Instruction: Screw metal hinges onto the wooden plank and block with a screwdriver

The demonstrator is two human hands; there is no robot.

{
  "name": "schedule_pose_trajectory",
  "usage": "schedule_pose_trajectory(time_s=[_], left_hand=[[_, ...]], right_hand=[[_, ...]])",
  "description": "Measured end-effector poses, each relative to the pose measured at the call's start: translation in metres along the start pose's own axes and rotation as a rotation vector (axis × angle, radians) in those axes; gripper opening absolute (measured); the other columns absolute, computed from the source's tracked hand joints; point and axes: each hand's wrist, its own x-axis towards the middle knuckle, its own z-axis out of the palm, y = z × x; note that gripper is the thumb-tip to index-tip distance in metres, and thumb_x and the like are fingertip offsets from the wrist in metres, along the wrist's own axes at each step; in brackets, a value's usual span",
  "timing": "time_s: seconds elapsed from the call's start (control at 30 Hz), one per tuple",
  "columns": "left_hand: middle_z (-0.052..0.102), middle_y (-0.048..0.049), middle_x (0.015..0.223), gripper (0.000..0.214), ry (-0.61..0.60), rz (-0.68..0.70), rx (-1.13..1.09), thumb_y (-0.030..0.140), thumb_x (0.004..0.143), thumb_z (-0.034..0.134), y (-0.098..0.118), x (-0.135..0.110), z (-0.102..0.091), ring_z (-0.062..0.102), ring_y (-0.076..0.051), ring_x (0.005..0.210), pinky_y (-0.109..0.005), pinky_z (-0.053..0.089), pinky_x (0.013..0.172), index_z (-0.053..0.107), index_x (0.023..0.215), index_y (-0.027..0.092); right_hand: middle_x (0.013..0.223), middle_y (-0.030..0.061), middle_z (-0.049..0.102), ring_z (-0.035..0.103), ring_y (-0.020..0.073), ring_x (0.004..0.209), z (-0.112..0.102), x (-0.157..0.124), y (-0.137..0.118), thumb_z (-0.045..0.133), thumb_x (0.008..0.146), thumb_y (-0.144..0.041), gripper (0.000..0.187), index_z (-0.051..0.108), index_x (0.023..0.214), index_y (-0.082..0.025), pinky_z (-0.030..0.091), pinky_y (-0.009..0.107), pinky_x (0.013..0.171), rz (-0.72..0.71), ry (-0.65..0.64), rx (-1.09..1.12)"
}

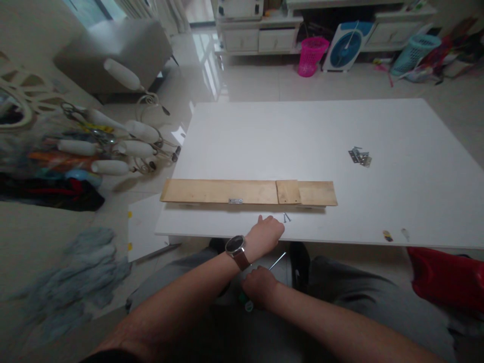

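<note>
My left hand (265, 235), with a watch on its wrist, is over the front edge of the white table (264, 141). Its fingers are curled under, and whatever they hold is hidden. Just right of it, two screws (286, 217) lie on the tabletop. Lower down, below the table edge, my right hand (260, 286) is wrapped round a screwdriver (278, 260), whose shaft points up and to the right. Beyond the hands lies a long wooden board (204, 191) with a small wood block (288, 192) on it and a metal bracket (235, 201) at its near edge.
A pile of metal brackets (360, 157) sits on the right of the table. Two small items (387, 236) lie near its front edge. A lamp with white shades (138, 131) stands left; a red stool (446, 282) is at the right. A pink basket (312, 55) stands beyond.
</note>
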Motion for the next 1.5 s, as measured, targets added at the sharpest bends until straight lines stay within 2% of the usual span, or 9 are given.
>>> schedule_pose_trajectory(time_s=[0.33,0.53,0.83,1.03,1.27,1.43,1.5], left_hand=[[0.073,-0.0180,0.116,0.021,0.005,0.005,0.009,0.007,0.095,0.059,-0.001,0.001,0.002,0.065,-0.032,0.125,-0.058,0.052,0.114,0.068,0.113,0.011],[0.072,-0.0187,0.118,0.021,-0.005,0.001,0.006,0.007,0.095,0.058,-0.001,0.001,0.002,0.065,-0.032,0.125,-0.059,0.051,0.115,0.068,0.113,0.011],[0.073,-0.0178,0.118,0.023,-0.007,0.000,0.008,0.007,0.096,0.057,0.000,0.000,0.001,0.064,-0.032,0.127,-0.058,0.051,0.116,0.069,0.115,0.011],[0.073,-0.0180,0.119,0.022,-0.005,-0.001,0.006,0.008,0.096,0.059,0.000,0.001,0.002,0.064,-0.033,0.128,-0.059,0.050,0.116,0.069,0.116,0.010],[0.073,-0.0185,0.118,0.021,0.006,0.005,0.003,0.008,0.096,0.059,-0.001,0.001,0.004,0.064,-0.033,0.126,-0.060,0.052,0.114,0.069,0.115,0.010],[0.073,-0.0182,0.118,0.023,0.015,0.003,0.011,0.005,0.096,0.055,-0.001,0.001,0.005,0.065,-0.032,0.126,-0.059,0.051,0.114,0.068,0.114,0.011],[0.073,-0.0185,0.117,0.024,0.010,0.001,0.011,0.004,0.096,0.054,-0.001,0.001,0.005,0.065,-0.032,0.125,-0.060,0.051,0.114,0.069,0.113,0.011]], right_hand=[[0.114,0.0224,0.082,0.080,0.0364,0.109,-0.004,0.000,-0.001,0.064,0.095,-0.010,0.027,0.082,0.114,-0.010,0.064,0.047,0.096,0.006,-0.024,-0.018],[0.114,0.0208,0.082,0.080,0.0369,0.109,-0.001,0.003,0.000,0.072,0.088,-0.008,0.028,0.081,0.115,-0.010,0.063,0.045,0.093,0.007,-0.037,-0.029],[0.117,0.0197,0.082,0.079,0.0363,0.108,0.009,0.007,0.002,0.072,0.089,-0.012,0.030,0.081,0.117,-0.014,0.061,0.043,0.093,0.020,-0.022,-0.025],[0.115,0.0220,0.082,0.080,0.0378,0.108,0.007,0.006,0.003,0.074,0.088,-0.011,0.028,0.081,0.115,-0.011,0.063,0.049,0.093,0.003,-0.016,-0.008],[0.114,0.0215,0.082,0.080,0.0383,0.107,0.003,0.003,0.002,0.079,0.085,-0.011,0.031,0.081,0.115,-0.011,0.065,0.048,0.094,-0.005,-0.018,-0.029],[0.114,0.0220,0.082,0.080,0.0368,0.110,-0.002,0.001,0.000,0.069,0.092,-0.009,0.027,0.081,0.116,-0.010,0.064,0.047,0.095,0.005,-0.019,-0.019],[0.115,0.0222,0.081,0.080,0.0370,0.111,-0.003,0.000,-0.001,0.070,0.091,-0.009,0.027,0.081,0.116,-0.009,0.064,0.048,0.096,0.006,-0.026,-0.018]])
